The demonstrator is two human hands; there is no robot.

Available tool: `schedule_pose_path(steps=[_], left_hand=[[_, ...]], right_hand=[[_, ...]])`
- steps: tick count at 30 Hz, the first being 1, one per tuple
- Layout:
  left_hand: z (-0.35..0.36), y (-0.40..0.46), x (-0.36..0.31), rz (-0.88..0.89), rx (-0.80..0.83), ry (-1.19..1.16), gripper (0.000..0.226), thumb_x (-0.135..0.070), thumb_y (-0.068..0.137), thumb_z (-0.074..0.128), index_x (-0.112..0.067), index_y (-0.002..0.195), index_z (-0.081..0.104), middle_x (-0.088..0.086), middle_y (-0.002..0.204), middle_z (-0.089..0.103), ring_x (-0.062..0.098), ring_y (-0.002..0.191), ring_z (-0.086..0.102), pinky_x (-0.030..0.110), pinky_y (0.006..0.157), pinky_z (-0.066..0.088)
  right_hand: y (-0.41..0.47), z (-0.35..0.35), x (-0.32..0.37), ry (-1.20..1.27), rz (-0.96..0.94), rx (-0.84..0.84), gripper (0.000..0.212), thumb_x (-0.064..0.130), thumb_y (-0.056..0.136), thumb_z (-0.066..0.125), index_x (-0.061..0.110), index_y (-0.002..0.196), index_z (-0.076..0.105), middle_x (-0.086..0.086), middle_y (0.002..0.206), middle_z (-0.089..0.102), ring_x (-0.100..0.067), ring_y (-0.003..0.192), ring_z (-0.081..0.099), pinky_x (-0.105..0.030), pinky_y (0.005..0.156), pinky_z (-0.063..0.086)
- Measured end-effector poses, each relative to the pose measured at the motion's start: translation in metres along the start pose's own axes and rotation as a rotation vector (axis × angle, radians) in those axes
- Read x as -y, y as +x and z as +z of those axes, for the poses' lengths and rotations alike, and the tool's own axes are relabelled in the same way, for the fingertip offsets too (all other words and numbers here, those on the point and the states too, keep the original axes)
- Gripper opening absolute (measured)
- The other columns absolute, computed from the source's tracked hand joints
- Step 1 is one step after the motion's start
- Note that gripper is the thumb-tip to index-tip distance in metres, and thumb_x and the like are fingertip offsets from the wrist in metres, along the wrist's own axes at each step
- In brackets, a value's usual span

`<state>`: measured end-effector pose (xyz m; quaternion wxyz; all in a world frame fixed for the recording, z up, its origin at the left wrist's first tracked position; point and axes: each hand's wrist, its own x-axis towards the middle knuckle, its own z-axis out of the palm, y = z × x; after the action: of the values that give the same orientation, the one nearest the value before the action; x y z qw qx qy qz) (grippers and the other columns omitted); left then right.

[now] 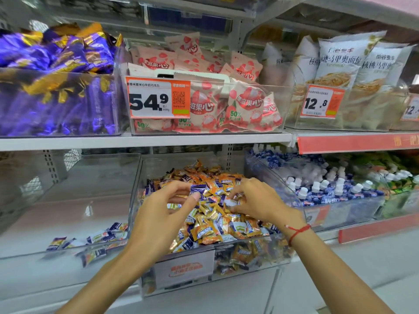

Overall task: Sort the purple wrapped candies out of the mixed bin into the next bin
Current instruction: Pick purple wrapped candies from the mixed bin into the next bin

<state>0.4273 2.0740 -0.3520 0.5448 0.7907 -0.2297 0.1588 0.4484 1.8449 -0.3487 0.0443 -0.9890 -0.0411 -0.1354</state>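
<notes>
Purple shiny wrapped candy (196, 189) pinched in left hand (165, 211) over clear plastic mixed bin (136, 189), clear next bin (68, 200) further left, right hand (256, 200) curled, digging nearby.

Mixed bin (292, 196): clear hard plastic, glossy, glare on walls. Next bin (34, 177): same clear plastic, smooth. Candies (205, 232): shiny crinkled foil-like wrappers, orange and purple. Purple candy (196, 189) at left hand (162, 214): glossy wrapper. Shelf (145, 141): smooth matt painted metal. Price tag (157, 98): paper-like card, matt. Wrist string (297, 232): red thread, on right wrist.
</notes>
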Motion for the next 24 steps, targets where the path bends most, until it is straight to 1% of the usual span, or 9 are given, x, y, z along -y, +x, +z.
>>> schedule_pose_path(steps=[2, 4, 7, 9, 12, 16, 19, 21, 24], left_hand=[[-0.011, -0.003, -0.001, 0.023, -0.045, -0.006, 0.006, -0.037, 0.086, 0.066, -0.04, 0.09, 0.064, -0.017, 0.088, 0.069, -0.003, 0.084, 0.064, 0.016, 0.064, 0.052], [-0.027, -0.008, 0.002, 0.061, -0.12, 0.033, 0.01, -0.048, 0.084, 0.068, -0.041, 0.09, 0.065, -0.018, 0.085, 0.07, 0.003, 0.078, 0.066, 0.024, 0.069, 0.054], [-0.053, -0.019, 0.016, 0.09, -0.3, 0.122, 0.018, -0.06, 0.081, 0.059, -0.046, 0.092, 0.062, -0.024, 0.085, 0.067, 0.004, 0.077, 0.065, 0.023, 0.072, 0.05], [-0.07, -0.022, 0.03, 0.057, -0.409, 0.201, 0.009, -0.052, 0.086, 0.063, -0.048, 0.093, 0.059, -0.023, 0.086, 0.067, 0.004, 0.08, 0.064, 0.026, 0.072, 0.049], [-0.097, -0.021, 0.061, -0.068, -0.495, 0.277, 0.012, -0.036, 0.092, 0.06, -0.04, 0.103, 0.06, -0.016, 0.095, 0.068, 0.014, 0.089, 0.065, 0.038, 0.078, 0.05], [-0.13, -0.018, 0.101, -0.211, -0.444, 0.414, 0.019, -0.036, 0.096, 0.053, -0.036, 0.114, 0.059, -0.01, 0.102, 0.069, 0.018, 0.096, 0.064, 0.041, 0.079, 0.052], [-0.137, -0.019, 0.113, -0.245, -0.324, 0.473, 0.024, -0.036, 0.097, 0.05, -0.039, 0.12, 0.059, -0.013, 0.103, 0.07, 0.019, 0.1, 0.065, 0.04, 0.077, 0.05], [-0.135, -0.018, 0.11, -0.253, -0.272, 0.517, 0.03, -0.039, 0.098, 0.047, -0.039, 0.126, 0.057, -0.012, 0.113, 0.068, 0.021, 0.104, 0.063, 0.037, 0.078, 0.047], [-0.121, -0.019, 0.095, -0.187, -0.257, 0.481, 0.03, -0.039, 0.099, 0.043, -0.037, 0.126, 0.056, -0.013, 0.124, 0.063, 0.015, 0.112, 0.058, 0.034, 0.083, 0.044]], right_hand=[[0.001, -0.006, 0.001, 0.178, 0.046, -0.042, 0.029, 0.042, 0.087, 0.067, 0.028, 0.112, 0.065, 0.003, 0.107, 0.053, -0.016, 0.106, 0.052, -0.03, 0.082, 0.042], [0.001, -0.016, 0.014, 0.392, 0.04, -0.068, 0.03, 0.038, 0.091, 0.062, 0.023, 0.117, 0.06, 0.002, 0.111, 0.05, -0.016, 0.103, 0.052, -0.028, 0.083, 0.042], [-0.004, -0.026, 0.061, 0.573, -0.108, -0.001, 0.027, 0.032, 0.098, 0.052, 0.022, 0.122, 0.051, 0.003, 0.119, 0.047, -0.019, 0.11, 0.051, -0.029, 0.087, 0.042], [-0.004, -0.024, 0.099, 0.602, -0.232, 0.044, 0.027, 0.031, 0.101, 0.047, 0.022, 0.126, 0.048, 0.004, 0.121, 0.044, -0.019, 0.108, 0.048, -0.026, 0.084, 0.037], [0.014, -0.011, 0.151, 0.608, -0.354, -0.017, 0.026, 0.024, 0.101, 0.047, 0.015, 0.126, 0.05, -0.003, 0.119, 0.046, -0.017, 0.109, 0.044, -0.025, 0.084, 0.034], [0.045, 0.016, 0.2, 0.358, -0.434, -0.075, 0.028, 0.023, 0.1, 0.047, 0.012, 0.125, 0.051, -0.008, 0.122, 0.048, -0.024, 0.112, 0.042, -0.037, 0.089, 0.033], [0.056, 0.03, 0.212, 0.173, -0.412, 0.022, 0.041, 0.028, 0.102, 0.04, 0.016, 0.141, 0.04, -0.007, 0.14, 0.04, -0.026, 0.13, 0.031, -0.042, 0.11, 0.019], [0.052, 0.028, 0.205, 0.214, -0.402, 0.087, 0.048, 0.034, 0.102, 0.039, 0.019, 0.147, 0.035, -0.005, 0.149, 0.036, -0.023, 0.14, 0.022, -0.046, 0.117, 0.01], [0.035, 0.016, 0.174, 0.401, -0.391, -0.028, 0.037, 0.027, 0.101, 0.044, 0.023, 0.138, 0.05, 0.0, 0.14, 0.049, -0.018, 0.133, 0.033, -0.039, 0.11, 0.028]])
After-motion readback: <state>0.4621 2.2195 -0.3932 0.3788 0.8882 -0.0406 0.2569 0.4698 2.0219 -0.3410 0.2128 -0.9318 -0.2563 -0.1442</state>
